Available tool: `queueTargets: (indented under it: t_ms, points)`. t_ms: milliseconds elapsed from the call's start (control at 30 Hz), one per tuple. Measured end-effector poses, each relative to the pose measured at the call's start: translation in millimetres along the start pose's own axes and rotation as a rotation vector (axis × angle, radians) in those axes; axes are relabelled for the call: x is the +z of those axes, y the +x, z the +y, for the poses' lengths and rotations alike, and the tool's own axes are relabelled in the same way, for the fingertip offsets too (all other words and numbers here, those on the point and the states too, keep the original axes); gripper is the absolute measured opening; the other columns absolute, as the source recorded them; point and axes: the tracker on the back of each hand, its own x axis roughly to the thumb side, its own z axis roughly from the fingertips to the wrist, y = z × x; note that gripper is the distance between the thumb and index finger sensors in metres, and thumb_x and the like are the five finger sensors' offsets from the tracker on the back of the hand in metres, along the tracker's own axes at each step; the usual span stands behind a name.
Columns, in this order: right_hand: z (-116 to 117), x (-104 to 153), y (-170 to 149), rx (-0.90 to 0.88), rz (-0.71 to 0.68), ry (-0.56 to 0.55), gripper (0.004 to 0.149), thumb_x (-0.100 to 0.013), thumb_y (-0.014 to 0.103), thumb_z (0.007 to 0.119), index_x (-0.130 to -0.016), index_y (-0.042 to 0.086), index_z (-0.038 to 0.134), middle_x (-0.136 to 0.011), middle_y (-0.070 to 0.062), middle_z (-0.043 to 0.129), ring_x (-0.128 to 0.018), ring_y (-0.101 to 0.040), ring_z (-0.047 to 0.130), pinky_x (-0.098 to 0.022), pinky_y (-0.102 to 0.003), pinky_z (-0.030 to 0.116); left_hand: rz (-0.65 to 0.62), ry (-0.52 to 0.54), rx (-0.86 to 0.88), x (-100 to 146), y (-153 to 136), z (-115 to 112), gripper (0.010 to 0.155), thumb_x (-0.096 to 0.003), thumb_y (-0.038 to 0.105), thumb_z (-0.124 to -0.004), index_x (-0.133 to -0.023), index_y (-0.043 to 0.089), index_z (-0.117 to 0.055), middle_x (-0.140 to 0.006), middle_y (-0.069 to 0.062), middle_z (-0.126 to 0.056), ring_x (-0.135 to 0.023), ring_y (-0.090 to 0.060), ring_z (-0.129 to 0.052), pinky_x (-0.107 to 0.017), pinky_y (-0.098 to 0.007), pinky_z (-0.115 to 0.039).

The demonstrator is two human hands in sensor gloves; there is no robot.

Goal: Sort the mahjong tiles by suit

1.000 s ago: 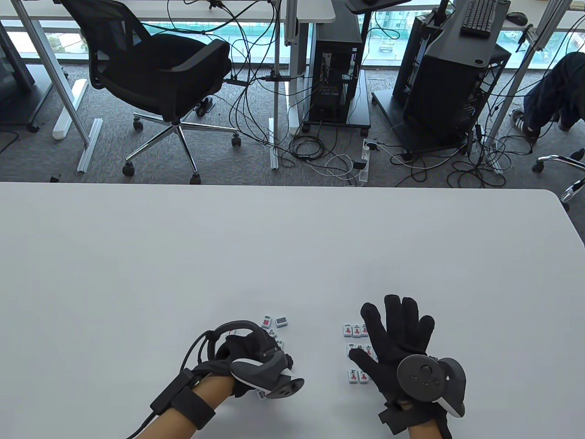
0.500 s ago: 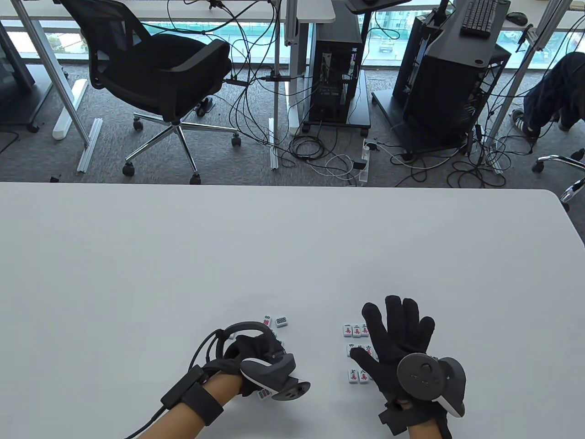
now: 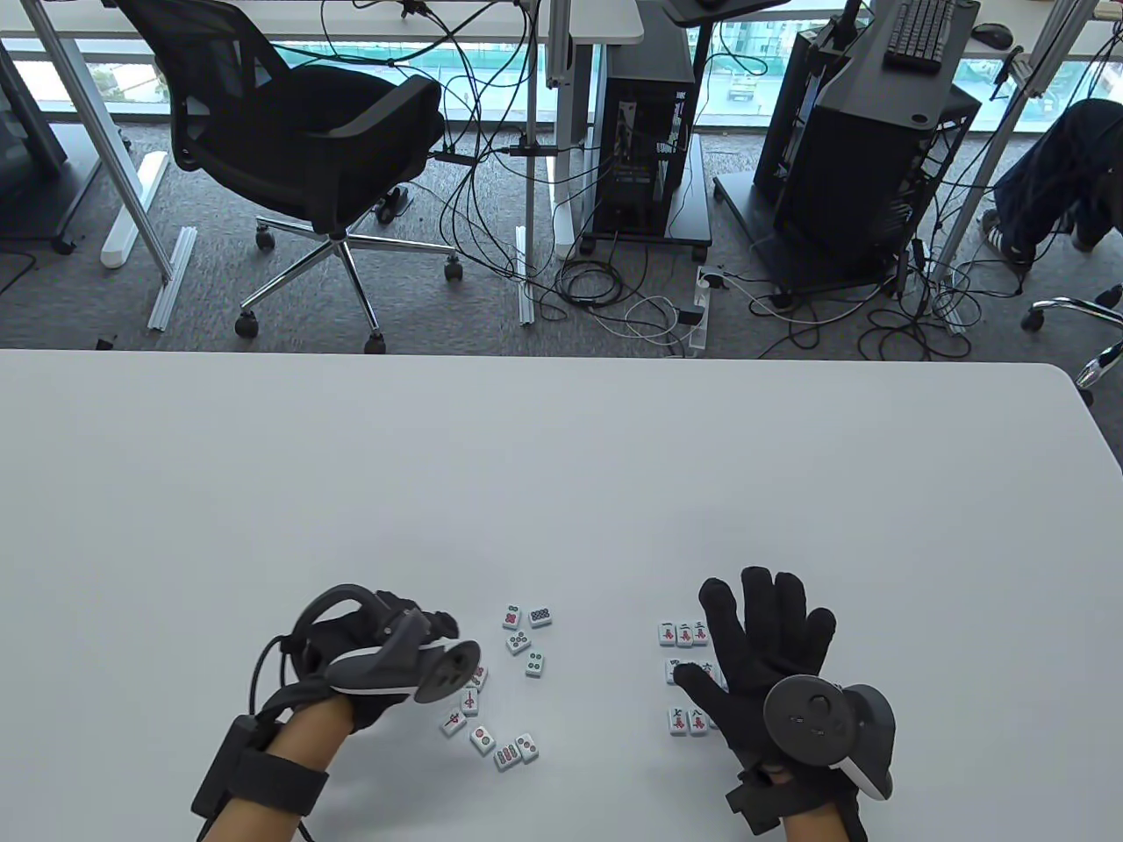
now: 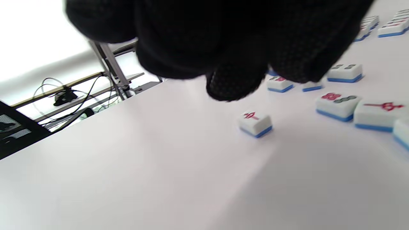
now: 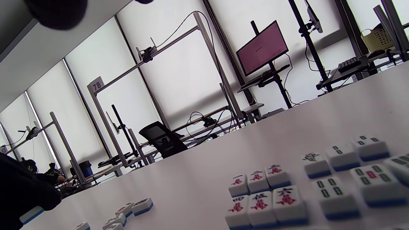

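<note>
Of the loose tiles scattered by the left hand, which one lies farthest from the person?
The tile with rows of dark dots, at the top of the loose cluster, just right of the red-marked tile. Every other loose tile lies nearer the left hand or the table's near edge.

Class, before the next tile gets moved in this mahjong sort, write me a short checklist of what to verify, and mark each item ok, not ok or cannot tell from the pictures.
1. Left hand free to pick: cannot tell; its curled fingers are hidden and blurred.
2. Right hand not gripping a tile: ok, fingers spread flat over the sorted group.
3. Character tiles laid in neat rows: ok.
4. Loose tiles on the left face up: ok where visible.
5. Loose tiles grouped by suit: not ok, still scattered and mixed.
6. Lone red-marked tile unobstructed: ok, bare table around it.
</note>
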Motion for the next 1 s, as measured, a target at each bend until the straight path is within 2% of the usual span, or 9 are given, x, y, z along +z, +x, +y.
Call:
queueTargets:
  t_ms: [133, 233, 467, 600, 733, 800, 867, 1000]
  points:
    - [2.5, -0.3, 1.5, 0.008, -0.001, 0.016, 0.077, -0.051, 0.066, 0.059, -0.112, 0.04, 0.02, -0.119, -0.009, 0.006, -0.103, -0.038, -0.006, -0.068, -0.068, 0.001, 0.149, -0.12, 0.022, 10.2, -34.3, -31.5, 0.06, -0.0284, 0.047, -0.093, -0.082, 0.022, -0.083, -0.055, 0.013, -0.101, -0.03, -0.01, -0.1, -0.035, -0.036, -0.086]
    - [2.7, -0.3, 1.5, 0.012, -0.001, 0.017, 0.077, -0.051, 0.066, 0.059, -0.112, 0.04, 0.019, -0.119, -0.009, 0.006, -0.103, -0.038, -0.006, -0.068, -0.068, 0.001, 0.221, -0.15, 0.074, 12.2, -46.2, -44.6, 0.059, -0.0285, 0.047, -0.093, -0.082, 0.022, -0.083, -0.055, 0.013, -0.101, -0.03, -0.01, -0.1, -0.035, -0.036, -0.086]
    - [2.3, -0.3, 1.1, 0.008, 0.009, 0.02, 0.077, -0.051, 0.065, 0.059, -0.112, 0.04, 0.02, -0.119, -0.009, 0.006, -0.103, -0.038, -0.006, -0.068, -0.068, 0.001, 0.245, -0.22, 0.053, 4.9, -47.2, -66.3, 0.058, -0.0287, 0.047, -0.093, -0.081, 0.023, -0.084, -0.056, 0.013, -0.1, -0.031, -0.01, -0.1, -0.035, -0.036, -0.086]
    - [3.2, -0.8, 1.0, 0.01, 0.01, 0.027, 0.076, -0.051, 0.065, 0.059, -0.112, 0.04, 0.02, -0.119, -0.009, 0.006, -0.103, -0.038, -0.006, -0.068, -0.068, 0.001, 0.267, -0.232, 0.065, 7.4, -48.0, -68.7, 0.059, -0.0301, 0.047, -0.091, -0.083, 0.024, -0.082, -0.059, 0.013, -0.1, -0.033, -0.01, -0.1, -0.036, -0.036, -0.086]
    - [3.3, -0.8, 1.4, 0.011, 0.01, 0.031, 0.076, -0.051, 0.065, 0.059, -0.112, 0.04, 0.019, -0.119, -0.009, 0.006, -0.103, -0.038, -0.005, -0.068, -0.068, 0.001, 0.291, -0.24, 0.097, 14.4, -52.3, -61.6, 0.064, -0.0285, 0.05, -0.091, -0.088, 0.028, -0.079, -0.062, 0.012, -0.1, -0.035, -0.011, -0.1, -0.038, -0.037, -0.085]
    - [3.4, -0.8, 1.4, 0.008, 0.01, 0.031, 0.076, -0.051, 0.065, 0.059, -0.112, 0.04, 0.02, -0.119, -0.009, 0.007, -0.103, -0.038, -0.005, -0.068, -0.068, 0.002, 0.276, -0.213, 0.16, 17.8, -50.9, -50.0, 0.066, -0.0284, 0.05, -0.091, -0.089, 0.028, -0.077, -0.063, 0.012, -0.099, -0.036, -0.011, -0.1, -0.039, -0.037, -0.085]
    - [4.2, -1.0, 1.2, 0.009, 0.012, 0.036, 0.076, -0.051, 0.065, 0.059, -0.112, 0.039, 0.02, -0.119, -0.01, 0.007, -0.103, -0.038, -0.005, -0.068, -0.068, 0.003, 0.246, -0.158, 0.216, 19.8, -43.1, -31.2, 0.066, -0.0291, 0.05, -0.091, -0.089, 0.027, -0.078, -0.063, 0.011, -0.099, -0.036, -0.012, -0.1, -0.039, -0.038, -0.085]
    - [5.5, -1.0, 1.4, 0.007, 0.015, 0.047, 0.076, -0.051, 0.065, 0.059, -0.112, 0.039, 0.021, -0.119, -0.01, 0.008, -0.103, -0.039, -0.004, -0.068, -0.068, 0.003, 0.106, -0.046, 0.277, 17.9, -8.1, 4.1, 0.061, -0.0289, 0.051, -0.09, -0.085, 0.027, -0.083, -0.058, 0.012, -0.101, -0.031, -0.011, -0.1, -0.035, -0.037, -0.086]
